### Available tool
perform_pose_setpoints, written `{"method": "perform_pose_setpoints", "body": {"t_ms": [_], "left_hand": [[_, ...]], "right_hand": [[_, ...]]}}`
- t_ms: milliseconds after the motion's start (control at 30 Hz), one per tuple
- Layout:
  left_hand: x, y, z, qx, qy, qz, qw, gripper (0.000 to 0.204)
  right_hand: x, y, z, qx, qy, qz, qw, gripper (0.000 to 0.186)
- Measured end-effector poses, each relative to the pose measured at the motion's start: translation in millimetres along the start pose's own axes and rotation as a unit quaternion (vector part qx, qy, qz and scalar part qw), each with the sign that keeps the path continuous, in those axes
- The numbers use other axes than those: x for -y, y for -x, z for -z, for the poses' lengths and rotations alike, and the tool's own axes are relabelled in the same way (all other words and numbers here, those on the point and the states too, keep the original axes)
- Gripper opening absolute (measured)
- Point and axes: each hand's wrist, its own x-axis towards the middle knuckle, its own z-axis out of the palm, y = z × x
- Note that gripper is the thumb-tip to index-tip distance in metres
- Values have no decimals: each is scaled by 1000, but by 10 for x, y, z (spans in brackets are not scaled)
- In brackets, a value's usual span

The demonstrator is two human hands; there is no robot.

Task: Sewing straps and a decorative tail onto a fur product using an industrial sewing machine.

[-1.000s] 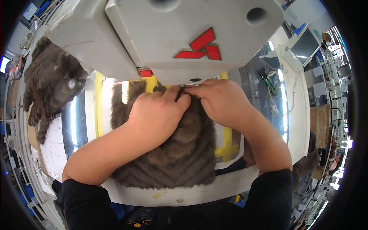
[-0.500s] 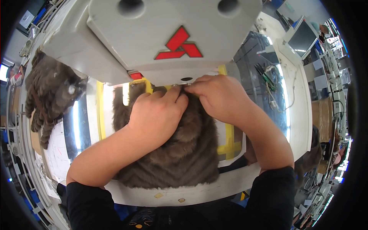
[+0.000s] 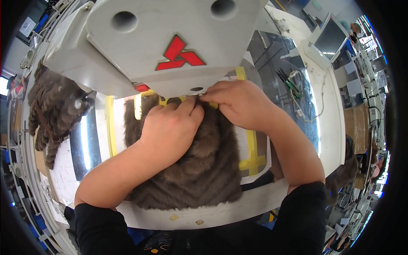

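Observation:
A brown fur piece (image 3: 204, 182) lies over the near edge of the work table, with its far edge under the head of a large white sewing machine (image 3: 140, 46). My left hand (image 3: 172, 131) rests on it, fingers bent and pinching the fur near its far edge. Close beside it, just right of the machine head's lower tip, my right hand (image 3: 242, 102) has thumb and fingers pressed together on the same fur. The machine head and my fingers hide the exact spot where the fingertips meet the material.
Yellow tape (image 3: 253, 163) marks the bed around the fur. More brown fur (image 3: 59, 102) is heaped at the left, above a paper sheet with lines (image 3: 63, 170). Green-handled snips (image 3: 290, 87) and a cable lie on the right, near a monitor (image 3: 329, 38) and a cardboard box (image 3: 356, 131).
The machine head sits farther left in the picture, as the view has shifted. Both hands keep their grip at the fur's far edge, moved slightly left in the picture.

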Motion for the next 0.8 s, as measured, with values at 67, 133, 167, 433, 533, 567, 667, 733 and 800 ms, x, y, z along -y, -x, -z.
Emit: {"method": "perform_pose_setpoints", "body": {"t_ms": [67, 133, 167, 433, 533, 567, 667, 733, 800], "left_hand": [[5, 6, 4, -2, 2, 0, 1000, 16], [6, 0, 21, -3, 17, -3, 1000, 17], [9, 4, 20, -4, 17, 0, 1000, 17], [13, 103, 192, 42, 32, -29, 998, 40], [-70, 159, 192, 41, 36, -29, 998, 41], [-77, 178, 163, 29, 27, -30, 999, 42], [-97, 205, 165, 38, 26, -12, 999, 41], [-92, 212, 131, 30, 41, -8, 999, 41], [-98, 224, 112, 23, 54, -5, 998, 41]], "right_hand": [[-11, -7, 20, 12, -15, -8, 1000, 36], [-22, -16, 28, 25, -30, -16, 999, 38], [-42, -22, 26, 32, -22, -25, 999, 38], [-43, -91, 55, 62, 4, -41, 997, 37], [-55, -88, 20, 45, 5, -44, 998, 34], [-56, -95, 8, 33, 9, -42, 999, 33], [-47, -134, 10, 34, 11, -48, 998, 30], [-43, -139, 7, 44, 11, -62, 997, 29], [-34, -144, -6, 22, -1, -64, 998, 28]]}}
